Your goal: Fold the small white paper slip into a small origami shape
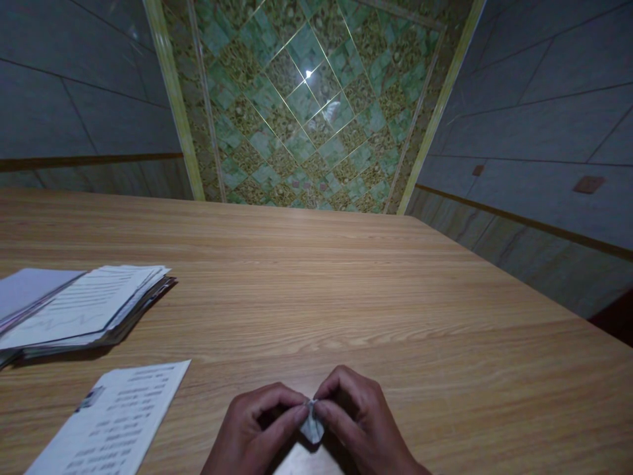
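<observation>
Between my two hands, near the table's front edge, is a small folded piece of paper (312,430), whitish-grey and coming to a point at the bottom. My left hand (262,425) pinches its left side between thumb and forefinger. On the opposite side, the thumb and forefinger of my right hand (360,422) pinch it too. The fingertips of both hands almost meet at its top. Below the folded paper a pale patch shows at the bottom edge; I cannot tell what it is. The other fingers are curled and partly hidden.
A printed sheet (123,415) lies on the wooden table (346,284) to the left of my hands. Farther left is a stack of papers (93,303). Beyond the table stand a green patterned tiled wall (306,105) and grey side walls (544,119).
</observation>
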A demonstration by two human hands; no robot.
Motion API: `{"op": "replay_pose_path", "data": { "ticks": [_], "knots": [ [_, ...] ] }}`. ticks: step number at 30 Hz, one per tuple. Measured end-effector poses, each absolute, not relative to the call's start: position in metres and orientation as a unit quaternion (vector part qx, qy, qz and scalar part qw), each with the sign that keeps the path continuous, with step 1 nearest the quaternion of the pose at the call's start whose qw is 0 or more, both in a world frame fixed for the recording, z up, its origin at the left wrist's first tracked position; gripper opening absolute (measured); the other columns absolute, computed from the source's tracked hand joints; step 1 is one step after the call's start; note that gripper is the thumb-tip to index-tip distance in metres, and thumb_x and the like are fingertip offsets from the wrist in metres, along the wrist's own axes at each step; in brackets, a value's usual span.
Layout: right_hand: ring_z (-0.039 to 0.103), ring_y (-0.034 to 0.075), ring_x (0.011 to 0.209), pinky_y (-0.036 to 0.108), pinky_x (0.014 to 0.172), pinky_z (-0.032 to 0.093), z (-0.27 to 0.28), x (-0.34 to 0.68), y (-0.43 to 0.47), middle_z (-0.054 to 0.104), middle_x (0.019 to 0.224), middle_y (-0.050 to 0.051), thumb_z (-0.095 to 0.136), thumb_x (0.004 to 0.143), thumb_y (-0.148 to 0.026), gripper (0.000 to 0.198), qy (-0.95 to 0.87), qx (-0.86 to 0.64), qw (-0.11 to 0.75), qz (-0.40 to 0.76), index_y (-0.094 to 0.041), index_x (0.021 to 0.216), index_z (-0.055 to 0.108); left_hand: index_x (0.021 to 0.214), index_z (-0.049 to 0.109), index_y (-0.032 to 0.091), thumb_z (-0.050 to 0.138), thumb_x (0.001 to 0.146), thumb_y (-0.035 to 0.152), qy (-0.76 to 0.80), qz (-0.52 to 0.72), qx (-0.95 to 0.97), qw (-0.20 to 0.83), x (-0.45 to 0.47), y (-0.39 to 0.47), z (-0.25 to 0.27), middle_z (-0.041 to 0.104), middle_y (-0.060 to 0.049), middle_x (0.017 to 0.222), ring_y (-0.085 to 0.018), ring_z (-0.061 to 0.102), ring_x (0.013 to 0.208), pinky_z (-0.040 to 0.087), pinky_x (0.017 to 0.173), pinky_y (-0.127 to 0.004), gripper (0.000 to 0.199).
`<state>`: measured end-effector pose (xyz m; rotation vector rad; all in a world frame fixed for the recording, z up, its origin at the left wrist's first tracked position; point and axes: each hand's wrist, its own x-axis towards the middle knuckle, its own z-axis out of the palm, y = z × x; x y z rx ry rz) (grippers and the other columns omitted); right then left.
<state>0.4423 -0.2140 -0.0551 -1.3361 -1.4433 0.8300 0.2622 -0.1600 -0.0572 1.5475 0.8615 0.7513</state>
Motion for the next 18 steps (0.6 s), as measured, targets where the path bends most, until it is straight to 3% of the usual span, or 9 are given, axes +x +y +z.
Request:
{"op": "replay_pose_path", "data": {
  "ticks": [3,6,9,14,18],
  "knots": [
    [0.058,0.017,0.072,0.027,0.067,0.045,-0.053,0.443,-0.214,0.061,0.074,0.000,0.062,0.091,-0.030,0.016,-0.546,-0.543,0.530,0.355,-0.020,0.079,0.063,0.070,0.079,0.020,0.072,0.083,0.046,0.397,0.355,0.616,0.581,0.262,-0.158,-0.058,0.075,-0.005,0.067,-0.020,0.067,0.064,0.051,0.061,-0.024,0.029],
    [0.059,0.017,0.074,0.027,0.067,0.047,-0.056,0.445,-0.213,0.061,0.078,0.000,0.059,0.095,-0.034,0.018,-0.512,-0.540,0.574,0.342,-0.021,0.085,0.062,0.082,0.078,0.019,0.075,0.081,0.056,0.430,0.399,0.536,0.607,0.262,-0.156,-0.064,0.073,-0.003,0.069,-0.015,0.060,0.052,0.049,0.050,-0.023,0.037],
    [0.061,0.017,0.073,0.026,0.066,0.049,-0.059,0.446,-0.212,0.062,0.078,0.000,0.059,0.094,-0.030,0.011,-0.522,-0.542,0.595,0.284,-0.022,0.086,0.061,0.088,0.074,0.020,0.078,0.077,0.061,0.422,0.430,0.468,0.646,0.263,-0.156,-0.067,0.071,0.000,0.071,-0.016,0.063,0.054,0.054,0.051,-0.025,0.043],
    [0.064,0.017,0.076,0.026,0.067,0.048,-0.051,0.447,-0.214,0.066,0.080,0.000,0.054,0.089,-0.014,0.014,-0.613,-0.541,0.553,0.165,-0.022,0.090,0.065,0.082,0.069,0.020,0.080,0.075,0.063,0.414,0.449,0.451,0.651,0.264,-0.159,-0.064,0.071,0.000,0.070,-0.017,0.067,0.059,0.055,0.054,-0.023,0.045],
    [0.064,0.020,0.080,0.029,0.069,0.048,-0.041,0.446,-0.217,0.069,0.085,0.004,0.047,0.090,-0.017,0.022,-0.695,-0.493,0.503,0.143,-0.020,0.099,0.067,0.081,0.070,0.020,0.079,0.078,0.062,0.406,0.448,0.484,0.633,0.263,-0.160,-0.064,0.073,-0.001,0.071,-0.018,0.069,0.064,0.055,0.059,-0.023,0.043]
  ]
}}
